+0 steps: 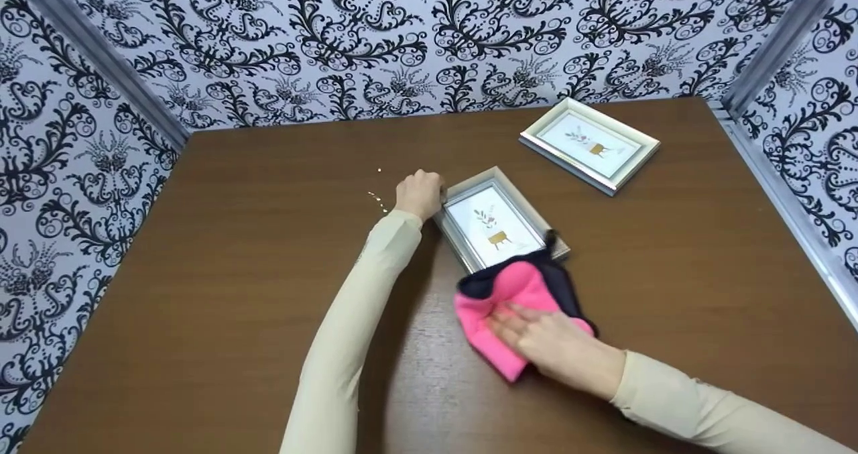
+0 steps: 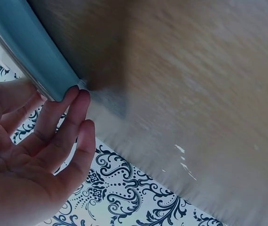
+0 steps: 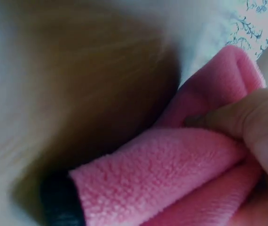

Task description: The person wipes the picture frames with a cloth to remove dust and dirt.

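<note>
A picture frame point(image 1: 488, 222) with a silvery border and a small plant print lies mid-table, turned at an angle. At its far left corner, my left hand point(image 1: 419, 196) grips it; in the left wrist view the thumb and fingertips point(image 2: 81, 96) pinch the frame's edge point(image 2: 35, 44). Over the near end of the frame lies part of a pink fleecy cloth point(image 1: 526, 286) with a dark border, hiding that end. My right hand point(image 1: 560, 347) holds this cloth, its thumb point(image 3: 223, 120) pressed into the pink folds in the right wrist view.
A second picture frame point(image 1: 590, 144) with a similar print lies flat at the back right of the brown wooden table point(image 1: 255, 273). Small whitish marks point(image 1: 377, 199) show left of my left hand. Patterned walls point(image 1: 362, 45) stand behind and at both sides.
</note>
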{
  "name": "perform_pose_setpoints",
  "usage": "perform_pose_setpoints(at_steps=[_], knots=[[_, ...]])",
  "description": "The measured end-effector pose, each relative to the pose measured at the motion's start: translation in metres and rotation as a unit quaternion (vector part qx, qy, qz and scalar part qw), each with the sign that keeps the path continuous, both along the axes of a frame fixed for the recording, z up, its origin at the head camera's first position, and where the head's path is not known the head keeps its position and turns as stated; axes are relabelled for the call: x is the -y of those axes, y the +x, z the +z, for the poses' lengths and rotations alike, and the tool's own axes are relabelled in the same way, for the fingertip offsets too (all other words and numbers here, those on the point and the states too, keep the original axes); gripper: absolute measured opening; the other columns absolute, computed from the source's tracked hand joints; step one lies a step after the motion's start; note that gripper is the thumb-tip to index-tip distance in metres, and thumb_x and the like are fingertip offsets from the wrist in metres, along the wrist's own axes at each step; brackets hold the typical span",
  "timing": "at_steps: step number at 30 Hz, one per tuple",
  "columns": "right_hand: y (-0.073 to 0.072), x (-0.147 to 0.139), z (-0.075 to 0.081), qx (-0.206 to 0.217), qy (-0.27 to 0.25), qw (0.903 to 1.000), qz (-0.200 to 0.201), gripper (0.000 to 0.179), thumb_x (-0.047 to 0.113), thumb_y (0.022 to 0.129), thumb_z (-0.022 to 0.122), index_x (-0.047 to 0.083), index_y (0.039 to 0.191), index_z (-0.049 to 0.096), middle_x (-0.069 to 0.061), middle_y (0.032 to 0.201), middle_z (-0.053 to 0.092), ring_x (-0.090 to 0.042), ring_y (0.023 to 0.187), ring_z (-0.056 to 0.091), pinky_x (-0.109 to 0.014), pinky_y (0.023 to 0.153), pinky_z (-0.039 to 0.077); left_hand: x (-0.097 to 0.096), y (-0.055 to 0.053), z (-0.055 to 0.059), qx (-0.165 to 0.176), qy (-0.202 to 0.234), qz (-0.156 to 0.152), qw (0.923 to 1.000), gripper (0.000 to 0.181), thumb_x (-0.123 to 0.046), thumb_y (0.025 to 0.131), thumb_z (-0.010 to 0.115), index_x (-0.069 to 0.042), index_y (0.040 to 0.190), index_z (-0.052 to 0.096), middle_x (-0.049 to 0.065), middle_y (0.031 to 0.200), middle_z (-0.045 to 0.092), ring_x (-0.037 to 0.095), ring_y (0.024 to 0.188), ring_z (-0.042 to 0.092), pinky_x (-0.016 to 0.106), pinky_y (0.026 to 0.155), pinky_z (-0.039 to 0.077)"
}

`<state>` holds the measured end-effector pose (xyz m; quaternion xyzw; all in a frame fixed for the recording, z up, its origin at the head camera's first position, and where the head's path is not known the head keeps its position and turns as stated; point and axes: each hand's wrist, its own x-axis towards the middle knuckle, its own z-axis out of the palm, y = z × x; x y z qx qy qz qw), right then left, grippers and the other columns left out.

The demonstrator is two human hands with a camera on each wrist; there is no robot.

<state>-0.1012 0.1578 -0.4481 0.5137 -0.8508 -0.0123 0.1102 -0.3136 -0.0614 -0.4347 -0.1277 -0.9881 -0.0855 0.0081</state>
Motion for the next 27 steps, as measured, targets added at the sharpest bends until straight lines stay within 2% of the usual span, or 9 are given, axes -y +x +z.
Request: perform_pose_setpoints(at_steps=[3, 5, 8, 11, 14, 17, 20, 24, 27], knots=[[-0.003, -0.001, -0.001, 0.001, 0.0, 0.9989, 0.046, 0.057, -0.01, 0.07, 0.069, 0.001, 0.126, 0.062, -0.015, 0.127, 0.061, -0.027, 0.118, 0.057, -0.036, 0.095, 0.047, 0.0, -0.001, -0.001, 0.016, 0.002, 0.001, 0.9999, 0.014, -0.007, 0.084, 0.064, -0.014, 0.088, 0.075, 0.012, 0.098, 0.07, 0.036, 0.088, 0.066, 0.049, 0.07, 0.055], [-0.007, -0.006, -0.003, 0.005, -0.015, 0.9975, 0.069, 0.057, -0.013, 0.072, 0.063, 0.002, 0.127, 0.061, -0.013, 0.128, 0.06, -0.026, 0.119, 0.056, -0.035, 0.097, 0.046, 0.0, -0.002, -0.001, 0.025, 0.001, 0.001, 0.9997, 0.013, -0.008, 0.085, 0.063, -0.014, 0.089, 0.074, 0.012, 0.1, 0.07, 0.036, 0.09, 0.066, 0.049, 0.072, 0.054], [-0.014, -0.021, -0.006, 0.022, -0.043, 0.9948, 0.089, 0.068, -0.019, 0.065, 0.053, 0.001, 0.13, 0.059, -0.013, 0.132, 0.057, -0.027, 0.122, 0.054, -0.038, 0.097, 0.045, 0.0, -0.004, 0.0, 0.035, -0.003, -0.003, 0.9994, 0.012, -0.011, 0.087, 0.063, -0.013, 0.091, 0.074, 0.013, 0.102, 0.069, 0.037, 0.092, 0.065, 0.05, 0.073, 0.054], [-0.022, -0.04, -0.006, 0.052, -0.076, 0.9919, 0.087, 0.077, -0.022, 0.057, 0.05, 0.0, 0.131, 0.058, -0.014, 0.133, 0.056, -0.029, 0.121, 0.054, -0.042, 0.096, 0.046, 0.0, -0.005, 0.001, 0.041, -0.007, -0.011, 0.9991, 0.012, -0.013, 0.089, 0.062, -0.013, 0.093, 0.074, 0.013, 0.102, 0.069, 0.036, 0.093, 0.065, 0.05, 0.073, 0.054], [-0.03, -0.059, -0.004, 0.071, -0.091, 0.9909, 0.069, 0.08, -0.025, 0.054, 0.053, 0.0, 0.129, 0.059, -0.014, 0.131, 0.058, -0.032, 0.119, 0.055, -0.046, 0.095, 0.046, -0.001, -0.006, 0.002, 0.043, -0.009, -0.018, 0.9989, 0.013, -0.013, 0.089, 0.062, -0.014, 0.093, 0.074, 0.012, 0.102, 0.069, 0.035, 0.092, 0.065, 0.049, 0.073, 0.054], [-0.036, -0.076, -0.002, 0.074, -0.09, 0.9925, 0.038, 0.075, -0.025, 0.055, 0.054, -0.002, 0.125, 0.061, -0.015, 0.127, 0.06, -0.033, 0.117, 0.056, -0.048, 0.094, 0.046, -0.002, -0.005, 0.003, 0.047, -0.011, -0.021, 0.9986, 0.014, -0.011, 0.089, 0.061, -0.014, 0.095, 0.074, 0.012, 0.102, 0.069, 0.034, 0.093, 0.065, 0.049, 0.073, 0.054], [-0.038, -0.088, 0.001, 0.063, -0.095, 0.9933, -0.021, 0.069, -0.022, 0.056, 0.055, -0.001, 0.121, 0.064, -0.014, 0.123, 0.063, -0.031, 0.113, 0.059, -0.047, 0.09, 0.049, -0.002, -0.005, 0.003, 0.05, -0.016, -0.023, 0.9984, 0.015, -0.011, 0.09, 0.061, -0.014, 0.097, 0.074, 0.013, 0.104, 0.068, 0.035, 0.094, 0.065, 0.049, 0.074, 0.054], [-0.036, -0.091, 0.003, 0.035, -0.135, 0.9857, -0.095, 0.066, -0.017, 0.058, 0.058, 0.001, 0.121, 0.065, -0.012, 0.117, 0.066, -0.03, 0.106, 0.062, -0.048, 0.081, 0.053, -0.002, -0.005, 0.004, 0.045, -0.019, -0.024, 0.9985, 0.016, -0.01, 0.089, 0.061, -0.013, 0.096, 0.074, 0.012, 0.102, 0.068, 0.034, 0.092, 0.065, 0.049, 0.072, 0.054], [-0.037, -0.081, 0.002, 0.024, -0.169, 0.9811, -0.092, 0.066, -0.016, 0.059, 0.059, 0.001, 0.123, 0.064, -0.012, 0.118, 0.066, -0.031, 0.107, 0.062, -0.05, 0.081, 0.053, -0.001, -0.005, 0.005, 0.039, -0.017, -0.023, 0.9988, 0.015, -0.008, 0.087, 0.061, -0.013, 0.093, 0.074, 0.012, 0.098, 0.068, 0.032, 0.088, 0.065, 0.048, 0.071, 0.055]])
